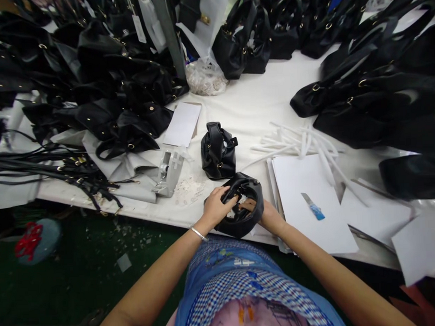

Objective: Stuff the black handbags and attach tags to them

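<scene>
At the table's front edge, a small black handbag [241, 226] is held tilted, with its mouth facing up toward me. My left hand [219, 206] grips its left rim, thumb reaching over the opening. From the right side my right hand [271, 218] is around the bag, its bent fingers inside the mouth, partly hidden by the handle. Whether those fingers also pinch a small part is too dim to tell. Just beyond stands a second small black handbag [219, 156], upright with its handle raised. Left of it are a grey tape dispenser [170, 171] and scattered small clear bits [190, 188].
Black bags [107, 67] are heaped at left, with black straps [60, 168] below. More black bags [386, 100] fill the right. White strips [298, 139], white sheets [303, 179] and a blue-handled cutter [314, 208] lie right. A clear plastic bag [206, 78] sits behind.
</scene>
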Demonstrator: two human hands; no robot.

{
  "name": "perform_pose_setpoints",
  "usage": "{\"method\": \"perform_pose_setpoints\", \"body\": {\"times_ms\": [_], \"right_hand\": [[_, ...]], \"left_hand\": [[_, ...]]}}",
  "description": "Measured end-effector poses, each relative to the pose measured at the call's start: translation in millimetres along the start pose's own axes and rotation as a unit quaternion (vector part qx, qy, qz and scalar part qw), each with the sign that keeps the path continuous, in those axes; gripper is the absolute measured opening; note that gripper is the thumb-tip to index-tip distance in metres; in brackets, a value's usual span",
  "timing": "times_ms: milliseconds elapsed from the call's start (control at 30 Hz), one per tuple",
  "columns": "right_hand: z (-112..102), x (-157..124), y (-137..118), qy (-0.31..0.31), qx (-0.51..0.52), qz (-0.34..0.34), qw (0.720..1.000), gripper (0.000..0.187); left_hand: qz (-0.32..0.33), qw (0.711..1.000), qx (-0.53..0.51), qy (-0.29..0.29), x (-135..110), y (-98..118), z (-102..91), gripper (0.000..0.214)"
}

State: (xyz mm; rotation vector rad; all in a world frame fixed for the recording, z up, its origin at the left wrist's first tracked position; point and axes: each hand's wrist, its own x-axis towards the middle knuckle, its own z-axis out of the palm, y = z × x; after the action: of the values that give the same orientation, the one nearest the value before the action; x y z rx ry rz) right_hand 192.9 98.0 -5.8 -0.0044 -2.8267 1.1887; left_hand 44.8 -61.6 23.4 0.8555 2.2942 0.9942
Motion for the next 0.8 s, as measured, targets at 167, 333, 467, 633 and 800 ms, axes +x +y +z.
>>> {"method": "perform_pose_setpoints", "body": {"times_ms": [167,333,467,633,800], "right_hand": [[10.4,5.2,0.1,0.014,0.077,0.047,0.996,0.027],[27.9,3.1,-3.1,0.069,0.138,0.098,0.983,0.024],[40.0,4.6,-5.9,0.085,0.163,0.159,0.97,0.022],[45.0,10.7,-11.7,0.138,0.197,0.23,0.943,0.02],[42.4,18.6,-18.3,0.153,0.198,0.258,0.933,0.02]], "left_hand": [[0.005,0.999,0.014,0.039,5.2,4.2,10.4,0.02],[0.014,1.0,-0.008,0.021,3.2,-0.2,6.7,0.013],[0.011,0.999,-0.015,-0.031,1.9,-2.3,-1.3,0.016],[-0.002,0.992,-0.071,-0.1,3.6,-8.6,-5.1,0.017],[-0.069,0.959,-0.225,-0.16,6.2,-20.2,-5.2,0.021]]}}
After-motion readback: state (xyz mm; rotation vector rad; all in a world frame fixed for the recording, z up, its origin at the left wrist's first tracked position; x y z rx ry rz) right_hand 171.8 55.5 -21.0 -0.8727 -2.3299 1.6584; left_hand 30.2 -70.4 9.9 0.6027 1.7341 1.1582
